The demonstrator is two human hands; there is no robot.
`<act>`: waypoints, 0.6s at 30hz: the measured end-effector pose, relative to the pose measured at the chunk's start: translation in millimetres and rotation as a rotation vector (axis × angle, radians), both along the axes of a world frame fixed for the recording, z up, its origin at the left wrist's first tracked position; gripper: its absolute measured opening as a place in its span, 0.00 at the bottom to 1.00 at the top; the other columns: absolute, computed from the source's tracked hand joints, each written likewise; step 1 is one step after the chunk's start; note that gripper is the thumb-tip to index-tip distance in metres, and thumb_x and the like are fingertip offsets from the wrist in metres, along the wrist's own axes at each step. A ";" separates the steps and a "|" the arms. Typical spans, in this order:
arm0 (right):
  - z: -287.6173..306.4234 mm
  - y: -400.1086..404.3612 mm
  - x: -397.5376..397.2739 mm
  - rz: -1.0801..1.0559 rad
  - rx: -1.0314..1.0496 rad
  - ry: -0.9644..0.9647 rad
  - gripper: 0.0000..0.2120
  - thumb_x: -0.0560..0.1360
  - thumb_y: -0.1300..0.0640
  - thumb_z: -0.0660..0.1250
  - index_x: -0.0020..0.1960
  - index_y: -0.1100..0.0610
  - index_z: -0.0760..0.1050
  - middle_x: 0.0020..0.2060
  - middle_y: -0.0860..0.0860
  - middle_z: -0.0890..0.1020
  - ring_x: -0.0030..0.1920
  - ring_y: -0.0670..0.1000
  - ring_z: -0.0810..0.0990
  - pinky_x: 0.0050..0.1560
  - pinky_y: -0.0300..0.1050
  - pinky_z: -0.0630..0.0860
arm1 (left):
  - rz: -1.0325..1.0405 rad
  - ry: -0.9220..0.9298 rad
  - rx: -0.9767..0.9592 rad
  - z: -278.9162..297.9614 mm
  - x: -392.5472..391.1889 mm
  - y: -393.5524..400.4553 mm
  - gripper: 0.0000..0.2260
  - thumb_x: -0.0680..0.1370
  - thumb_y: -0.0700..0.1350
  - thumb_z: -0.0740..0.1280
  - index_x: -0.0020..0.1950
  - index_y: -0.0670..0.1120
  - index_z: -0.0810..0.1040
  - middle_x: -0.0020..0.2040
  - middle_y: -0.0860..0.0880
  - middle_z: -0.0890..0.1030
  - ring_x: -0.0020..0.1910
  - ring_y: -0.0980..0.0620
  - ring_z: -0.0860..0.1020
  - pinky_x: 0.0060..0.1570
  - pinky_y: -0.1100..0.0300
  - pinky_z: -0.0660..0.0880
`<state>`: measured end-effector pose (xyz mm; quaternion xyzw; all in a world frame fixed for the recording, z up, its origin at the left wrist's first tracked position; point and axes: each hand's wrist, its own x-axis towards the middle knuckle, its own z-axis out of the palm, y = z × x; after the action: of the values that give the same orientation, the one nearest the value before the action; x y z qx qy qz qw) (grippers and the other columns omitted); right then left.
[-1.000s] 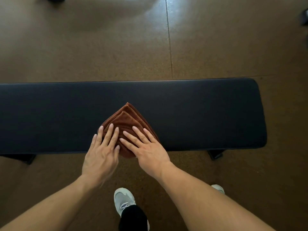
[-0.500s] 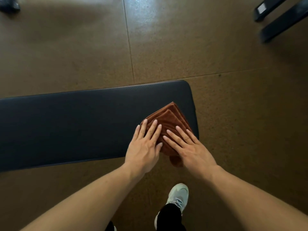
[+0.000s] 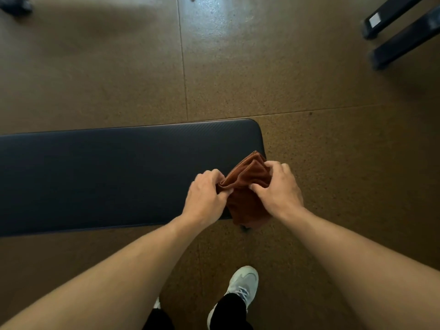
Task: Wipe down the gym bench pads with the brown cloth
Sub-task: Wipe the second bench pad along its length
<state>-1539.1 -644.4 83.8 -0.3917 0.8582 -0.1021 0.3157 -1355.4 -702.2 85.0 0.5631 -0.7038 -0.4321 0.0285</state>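
Both forearms were bare, with no sleeves, watch or rings showing. The left hand (image 3: 206,196) and right hand (image 3: 279,189) wore no gloves. Below were black trousers (image 3: 234,310) and a white sneaker (image 3: 243,283) (laces pale).

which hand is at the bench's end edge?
The right hand, gripping the brown cloth over the pad's end; the left hand sits further inboard.

One black bench pad (image 3: 114,177). One brown cloth (image 3: 245,186), folded. Two bare hands: left hand (image 3: 206,196), right hand (image 3: 278,189), both closed on the cloth. One white shoe (image 3: 244,284) plainly seen; a sliver of a second at the bottom edge. Two dark equipment bars (image 3: 402,36), top right.
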 end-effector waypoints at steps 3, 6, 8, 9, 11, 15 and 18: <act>1.3 0.5 7.8 -0.015 0.031 -0.078 0.45 0.70 0.45 0.80 0.79 0.43 0.59 0.63 0.49 0.77 0.66 0.54 0.76 0.64 0.59 0.76 | 0.065 0.276 0.232 12.5 10.6 10.1 0.06 0.82 0.48 0.68 0.46 0.56 0.74 0.44 0.51 0.82 0.46 0.52 0.81 0.48 0.45 0.81; 7.4 2.2 11.1 0.050 0.090 -0.223 0.49 0.70 0.49 0.80 0.81 0.36 0.54 0.60 0.50 0.77 0.64 0.55 0.78 0.63 0.58 0.77 | 0.000 0.384 0.300 26.3 18.0 15.6 0.08 0.82 0.46 0.68 0.46 0.57 0.74 0.44 0.51 0.83 0.45 0.51 0.82 0.45 0.49 0.81; 20.5 -4.8 7.4 0.177 0.125 -0.269 0.32 0.71 0.50 0.81 0.71 0.37 0.72 0.58 0.49 0.76 0.61 0.54 0.78 0.58 0.49 0.76 | -0.026 0.401 0.306 37.6 23.2 13.7 0.09 0.82 0.45 0.68 0.46 0.58 0.74 0.43 0.53 0.82 0.44 0.54 0.81 0.44 0.53 0.79; 31.8 -10.1 6.5 0.230 0.123 -0.258 0.21 0.70 0.50 0.82 0.60 0.41 0.80 0.55 0.48 0.75 0.58 0.52 0.77 0.53 0.45 0.75 | -0.024 0.400 0.296 44.8 26.5 10.2 0.08 0.82 0.45 0.67 0.46 0.58 0.74 0.42 0.51 0.82 0.43 0.51 0.80 0.44 0.49 0.80; 55.5 -23.2 5.2 0.295 0.096 -0.255 0.13 0.68 0.53 0.83 0.47 0.50 0.81 0.51 0.47 0.78 0.52 0.50 0.78 0.45 0.40 0.74 | 0.023 0.412 0.231 59.7 29.0 -1.3 0.07 0.80 0.46 0.67 0.45 0.56 0.72 0.40 0.50 0.80 0.40 0.48 0.78 0.46 0.39 0.77; 93.4 -43.4 14.7 0.252 0.064 -0.351 0.18 0.68 0.60 0.81 0.51 0.58 0.76 0.46 0.52 0.84 0.50 0.53 0.83 0.51 0.54 0.81 | 0.072 0.444 0.068 99.8 32.3 -27.1 0.05 0.82 0.47 0.65 0.51 0.57 0.73 0.41 0.52 0.82 0.40 0.52 0.78 0.47 0.36 0.77; 121.5 -64.9 20.1 0.129 -0.066 -0.421 0.29 0.67 0.62 0.82 0.62 0.49 0.73 0.55 0.48 0.82 0.57 0.50 0.81 0.57 0.52 0.81 | 0.005 0.420 -0.106 130.5 34.6 -50.5 0.12 0.83 0.44 0.63 0.62 0.60 0.74 0.46 0.54 0.83 0.46 0.51 0.82 0.49 0.40 0.80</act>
<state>-1519.0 -709.4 205.3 -0.4257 0.7427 -0.1893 0.4810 -1320.8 -752.7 215.5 0.4603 -0.7029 -0.5020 0.2052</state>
